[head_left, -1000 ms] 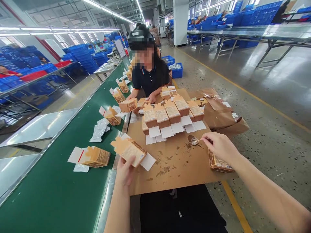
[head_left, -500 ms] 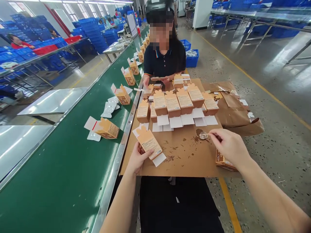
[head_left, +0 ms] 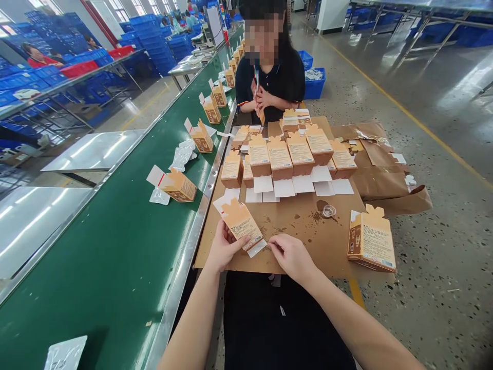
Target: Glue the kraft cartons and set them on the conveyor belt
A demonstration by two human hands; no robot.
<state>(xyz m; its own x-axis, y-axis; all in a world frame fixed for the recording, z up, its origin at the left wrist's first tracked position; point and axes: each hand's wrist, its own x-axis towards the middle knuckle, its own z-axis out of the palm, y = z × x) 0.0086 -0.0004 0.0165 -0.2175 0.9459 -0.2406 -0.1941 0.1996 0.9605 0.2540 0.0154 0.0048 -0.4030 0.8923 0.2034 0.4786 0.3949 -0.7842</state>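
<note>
My left hand (head_left: pixel 225 246) grips a flattened tan-and-brown printed carton (head_left: pixel 242 224), its white bottom flap (head_left: pixel 257 248) sticking out toward my right hand. Pinched fingers of my right hand (head_left: pixel 290 255) meet at the edge of that flap; the thin stick between them is mostly hidden. A small clear round dish (head_left: pixel 328 211) rests beyond, among brown stains on the cardboard tabletop (head_left: pixel 292 226). To the right, an erected carton (head_left: pixel 372 240) stands with its top open. Several more cartons (head_left: pixel 280 158) are piled ahead, white flaps toward me.
On my left runs a green conveyor belt (head_left: pixel 115 267) carrying open cartons (head_left: pixel 177 185) and silver pouches (head_left: pixel 183 155). A co-worker (head_left: pixel 269 77) across the table handles a flat carton. Brown wrapping paper (head_left: pixel 389 174) lies at the right; blue crates (head_left: pixel 315 83) sit on the floor behind.
My right hand has moved left from the clear dish to the flap of the held carton. The co-worker's hands have risen with a carton. A silver pouch has appeared at the lower left.
</note>
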